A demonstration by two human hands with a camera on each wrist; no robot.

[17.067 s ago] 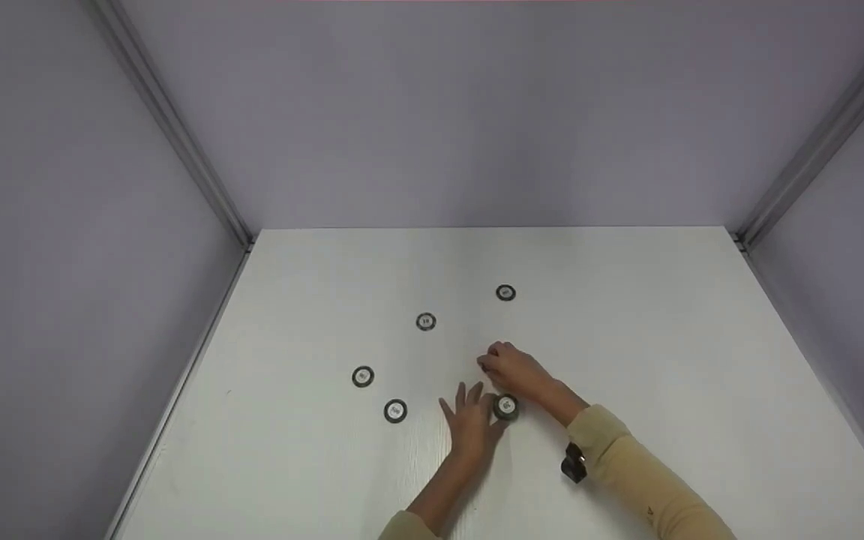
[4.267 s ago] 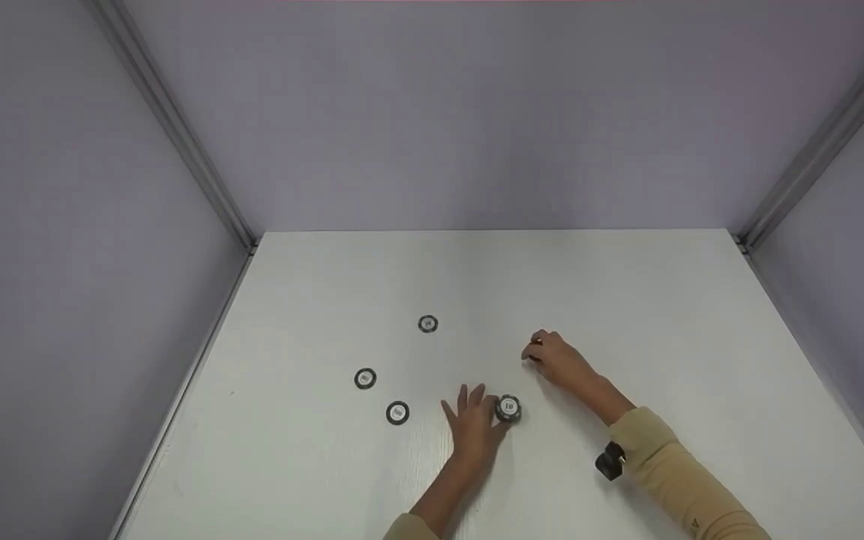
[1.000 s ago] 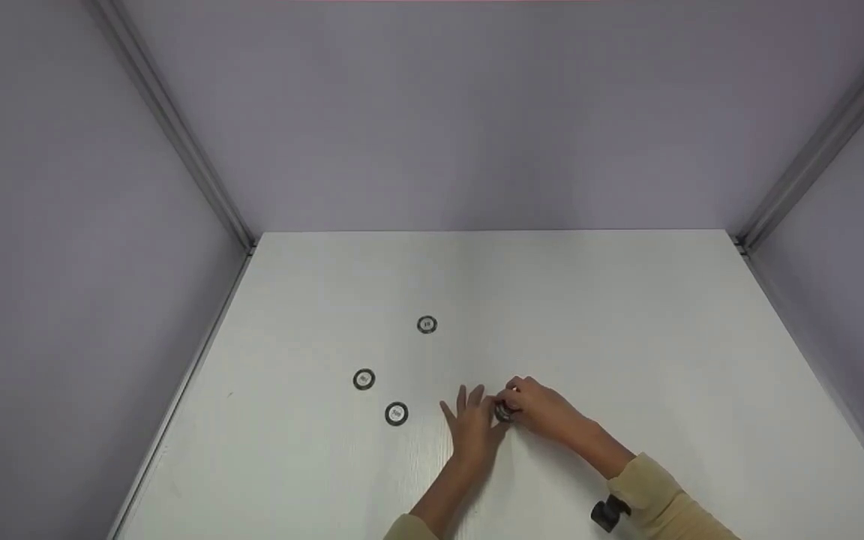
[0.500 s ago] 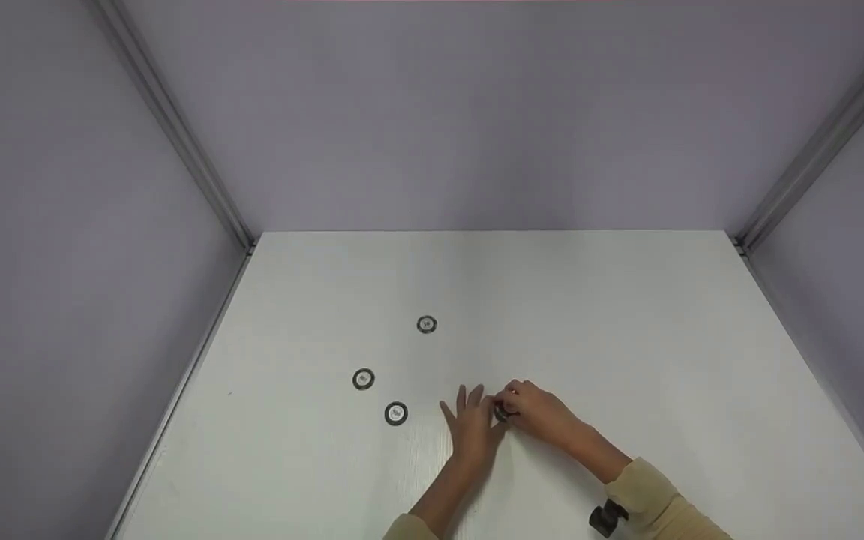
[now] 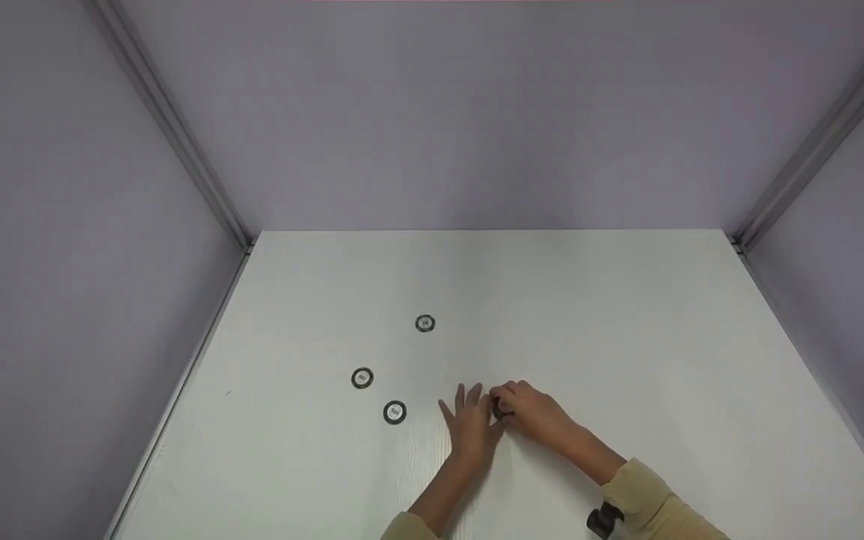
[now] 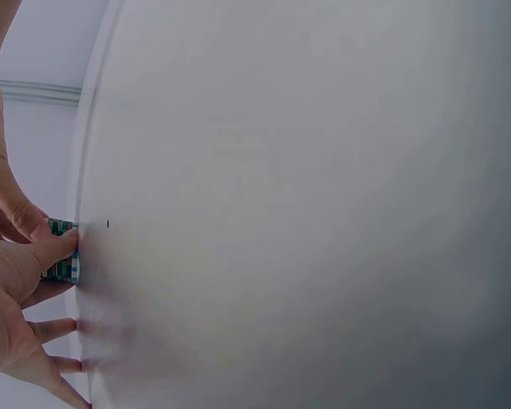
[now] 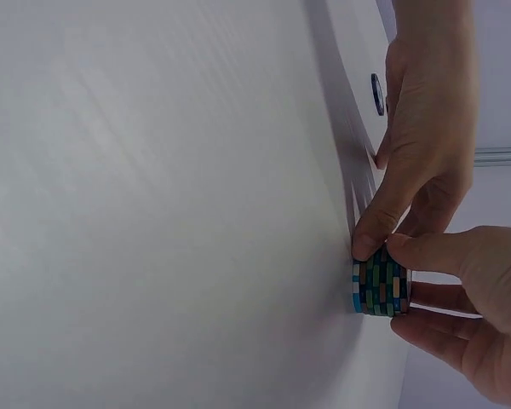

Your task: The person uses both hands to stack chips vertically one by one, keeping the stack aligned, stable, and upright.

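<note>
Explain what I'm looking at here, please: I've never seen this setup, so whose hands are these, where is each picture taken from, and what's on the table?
No machine here: a person works with two bare hands. The wide picture comes from a camera on the person's head, looking down at a white table walled by lilac panels. The other two come from cameras strapped to each wrist, so they look sideways and tilted.

In the middle stands a small stack of chips with green, blue and orange striped edges. The right hand grips it with curled fingers. The left hand lies flat on the table with its thumb against the stack's side.

Three single chips lie apart to the left: the far chip, the left chip and the near chip. The black object at the right sleeve is the wrist camera.
</note>
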